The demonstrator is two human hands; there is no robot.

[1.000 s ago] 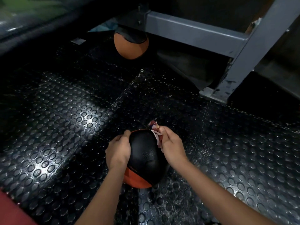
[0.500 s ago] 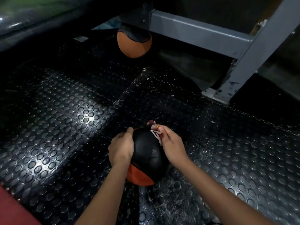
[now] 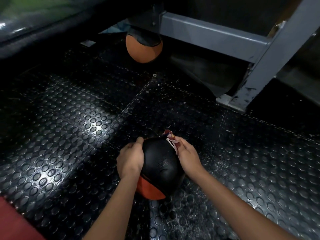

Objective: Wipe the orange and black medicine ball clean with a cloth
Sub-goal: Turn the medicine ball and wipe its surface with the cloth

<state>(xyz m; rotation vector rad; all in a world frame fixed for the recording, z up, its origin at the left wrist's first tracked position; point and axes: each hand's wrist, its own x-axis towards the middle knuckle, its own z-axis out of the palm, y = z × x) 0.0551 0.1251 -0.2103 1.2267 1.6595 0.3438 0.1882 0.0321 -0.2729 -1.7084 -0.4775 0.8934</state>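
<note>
- Centrally, the round orange and black textured medicine ball [image 3: 161, 168] rests on the black rubber floor with raised round studs [image 3: 69, 135], low in the head view, between the two forearms.
- The black panel of this ball faces up toward the camera; an orange panel shows at its lower near edge.
- The left hand [image 3: 130, 158] is curled against the left side of the ball, thumb lying along the upper rim, and grips the ball to steady it.
- The right hand [image 3: 186, 157] sits at the upper right side of the ball, with its fingers closed on a small crumpled cloth in white and red [image 3: 170, 142].
- The cloth is pressed between the right hand and the black surface of the ball; part of it sticks out past the fingertips at the far edge. The print on the cloth is too small to make out.
- A second orange ball with a black top panel [image 3: 143, 47] lies on the floor well beyond the first, under the end of a grey painted steel frame [image 3: 216, 37].
- The horizontal beam of the frame runs to the right and joins a slanted grey upright, whose scuffed foot plate [image 3: 230, 101] sits on the floor.
- Small pale specks are scattered across the floor seams between the two balls.
- A dull red surface [image 3: 15, 220], possibly a mat or pad, fills the lower left corner.
</note>
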